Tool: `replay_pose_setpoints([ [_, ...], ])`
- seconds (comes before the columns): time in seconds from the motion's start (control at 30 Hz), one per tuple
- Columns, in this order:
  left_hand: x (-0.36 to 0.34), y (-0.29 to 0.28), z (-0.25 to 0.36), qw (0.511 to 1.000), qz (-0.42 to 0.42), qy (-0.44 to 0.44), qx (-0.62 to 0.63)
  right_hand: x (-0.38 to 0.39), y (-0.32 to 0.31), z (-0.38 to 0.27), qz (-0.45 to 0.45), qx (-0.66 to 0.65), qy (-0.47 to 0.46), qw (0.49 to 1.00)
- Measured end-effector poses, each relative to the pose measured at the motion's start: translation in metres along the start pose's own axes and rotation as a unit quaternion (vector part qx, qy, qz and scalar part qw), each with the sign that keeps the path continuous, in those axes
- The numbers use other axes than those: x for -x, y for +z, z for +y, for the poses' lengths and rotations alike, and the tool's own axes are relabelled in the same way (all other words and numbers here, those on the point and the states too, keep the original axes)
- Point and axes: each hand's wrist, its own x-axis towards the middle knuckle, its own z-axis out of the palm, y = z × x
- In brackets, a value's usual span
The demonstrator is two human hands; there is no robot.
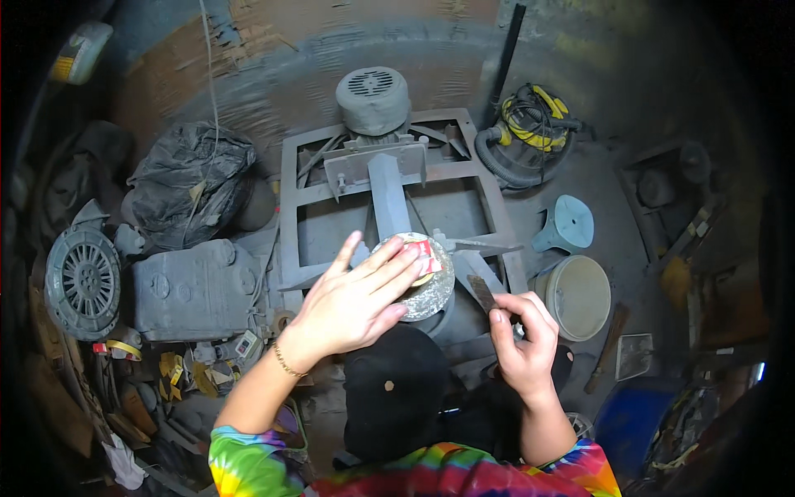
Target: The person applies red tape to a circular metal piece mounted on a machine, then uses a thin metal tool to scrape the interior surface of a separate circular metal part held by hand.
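My left hand point(354, 302) lies palm down with its fingers spread over a round, speckled grey disc point(436, 300). Beneath the fingertips is a piece with a red and white label point(426, 256); the fingers hide much of it, and I cannot make out its kind. To the right of the disc, my right hand point(527, 340) pinches a thin, flat, dark strip point(481, 292) between thumb and fingers. The strip points up and left, apart from the disc.
A dusty metal frame point(287, 207) with a motor point(374, 103) stands ahead. At right are a pale blue stool point(573, 222), a white bucket point(582, 298) and a yellow-black vacuum cleaner point(538, 124). A black plastic bag point(190, 178) and a grey machine housing point(195, 290) lie left.
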Motion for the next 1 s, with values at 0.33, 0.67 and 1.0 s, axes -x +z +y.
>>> replay_pose_setpoints([
  [0.33,0.013,0.010,0.009,0.996,0.088,-0.005,0.019,-0.016,0.011,-0.006,-0.012,0.033,-0.019,0.999],
  [0.67,-0.004,0.049,0.037,0.691,0.329,-0.343,0.545,-0.041,0.036,-0.018,-0.117,0.104,-0.112,0.981],
  [1.0,-0.010,0.054,0.046,0.679,0.328,-0.363,0.547,-0.046,0.046,-0.016,-0.166,0.105,-0.096,0.976],
])
